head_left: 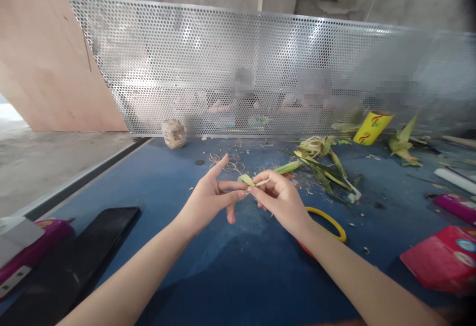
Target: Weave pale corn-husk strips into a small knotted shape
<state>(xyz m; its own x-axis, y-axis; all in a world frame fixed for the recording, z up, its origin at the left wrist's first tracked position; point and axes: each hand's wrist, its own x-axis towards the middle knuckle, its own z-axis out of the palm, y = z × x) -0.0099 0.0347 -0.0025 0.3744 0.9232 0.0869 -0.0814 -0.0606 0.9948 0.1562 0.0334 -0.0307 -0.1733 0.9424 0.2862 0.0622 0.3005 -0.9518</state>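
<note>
Both hands meet over the middle of the blue table [208,261]. My left hand [211,192] pinches a small pale-green strip of corn husk [247,180] between thumb and forefinger, its other fingers spread. My right hand [277,192] grips the same strip from the other side, thumb and fingers together. Just behind the hands lies a loose tangle of thin twine [232,161]. A green husk piece [288,168] rests beyond my right hand. Under my right forearm, partly hidden, are scissors with a yellow handle [330,222].
A heap of husks and leaves [322,160] lies at back right, near a yellow roll [373,128]. A spool of pale twine [174,134] stands before the perforated metal screen [208,68]. A black phone-like slab [100,242] lies left; a red packet [441,259] sits right.
</note>
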